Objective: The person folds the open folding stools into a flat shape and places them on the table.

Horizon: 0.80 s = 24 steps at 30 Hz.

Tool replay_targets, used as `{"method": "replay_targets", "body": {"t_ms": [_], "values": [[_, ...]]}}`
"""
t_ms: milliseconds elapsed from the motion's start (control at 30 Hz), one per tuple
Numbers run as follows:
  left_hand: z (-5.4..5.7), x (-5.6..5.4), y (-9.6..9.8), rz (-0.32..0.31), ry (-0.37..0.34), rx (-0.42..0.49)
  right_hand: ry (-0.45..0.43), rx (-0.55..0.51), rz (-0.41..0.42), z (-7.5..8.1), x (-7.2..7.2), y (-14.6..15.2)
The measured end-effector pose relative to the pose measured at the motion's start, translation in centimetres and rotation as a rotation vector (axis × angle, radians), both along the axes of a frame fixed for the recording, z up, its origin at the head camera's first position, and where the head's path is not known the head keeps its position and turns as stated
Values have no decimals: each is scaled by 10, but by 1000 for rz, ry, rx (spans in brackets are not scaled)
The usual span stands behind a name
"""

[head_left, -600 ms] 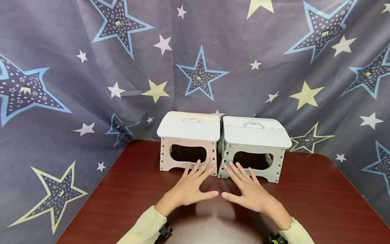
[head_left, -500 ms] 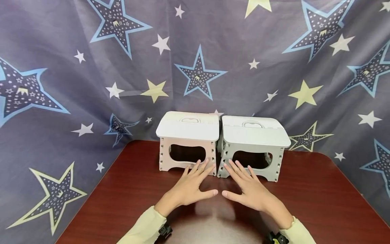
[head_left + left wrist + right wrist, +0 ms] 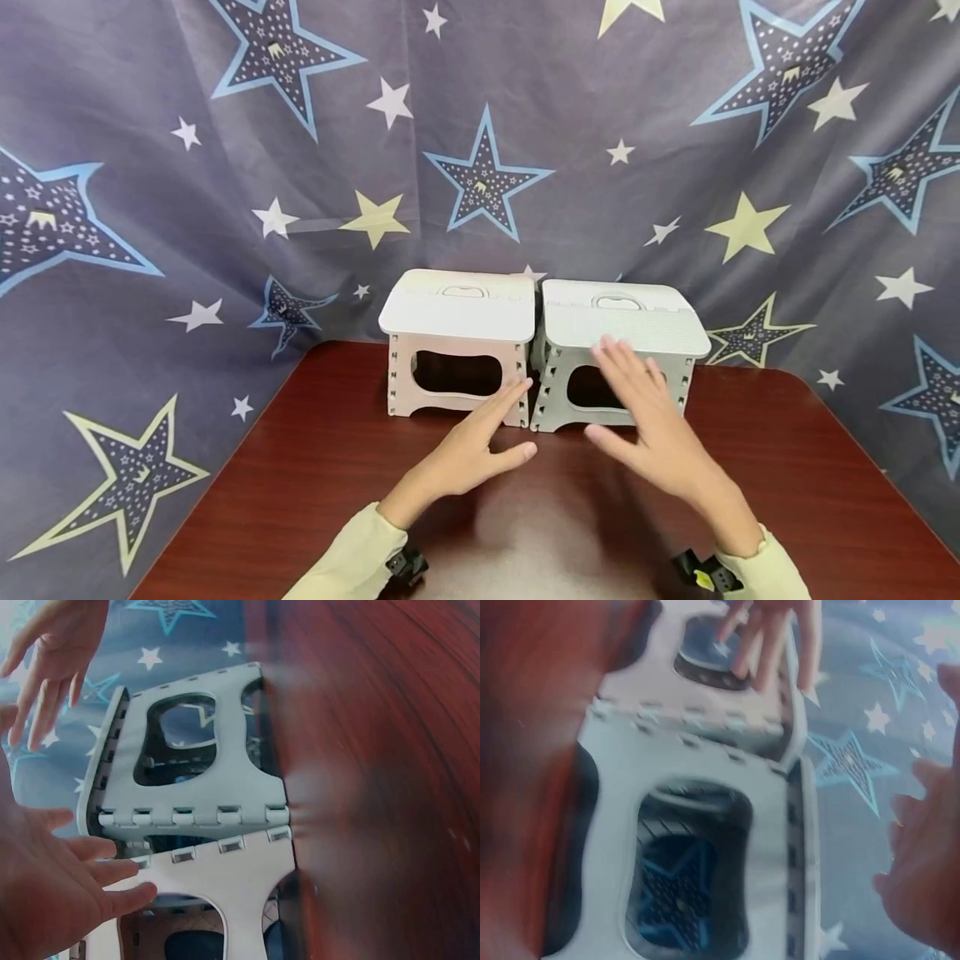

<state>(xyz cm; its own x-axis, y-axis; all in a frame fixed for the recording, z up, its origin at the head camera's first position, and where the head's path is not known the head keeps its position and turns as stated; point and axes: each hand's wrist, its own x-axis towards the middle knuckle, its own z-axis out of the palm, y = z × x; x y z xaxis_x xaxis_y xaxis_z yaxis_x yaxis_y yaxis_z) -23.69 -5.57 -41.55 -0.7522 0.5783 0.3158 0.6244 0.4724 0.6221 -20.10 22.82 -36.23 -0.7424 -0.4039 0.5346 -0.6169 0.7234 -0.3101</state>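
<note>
Two folding step stools stand side by side on the table. The left one (image 3: 457, 321) has a white top and pinkish legs; the right one (image 3: 622, 321) has a white top and grey-green legs. My left hand (image 3: 468, 450) hovers in front of the pinkish stool, fingers extended and thumb apart, holding nothing. My right hand (image 3: 656, 429) is raised before the grey-green stool, its fingers straight and overlapping the stool's front in the head view. In the left wrist view both hands show beside the stools, palms bare.
The dark red wooden table (image 3: 300, 492) carries both stools near its back edge. A purple-grey cloth (image 3: 600, 67) printed with stars hangs behind and at the sides. Each wrist wears a small black camera (image 3: 407, 565).
My right hand has lifted and shifted right, away from the left hand. The left hand has turned slightly, its fingers closer together in view. The stools stay where they were.
</note>
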Motion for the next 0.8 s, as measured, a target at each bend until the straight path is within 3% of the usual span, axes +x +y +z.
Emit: {"method": "replay_targets", "body": {"t_ms": [133, 267, 500, 633, 800], "values": [[5, -1, 3, 2, -75, 127, 110, -194, -14, 10, -5, 21], [5, -3, 11, 16, -152, 201, 134, -391, -48, 15, -11, 44], [5, -13, 37, 32, -252, 318, 17, -628, -150, 14, -21, 77], [5, -24, 49, 52, -316, 381, -54, -693, -159, 6, -31, 89], [3, -35, 58, 56, -412, 464, -218, -712, -140, -5, -38, 99]]}}
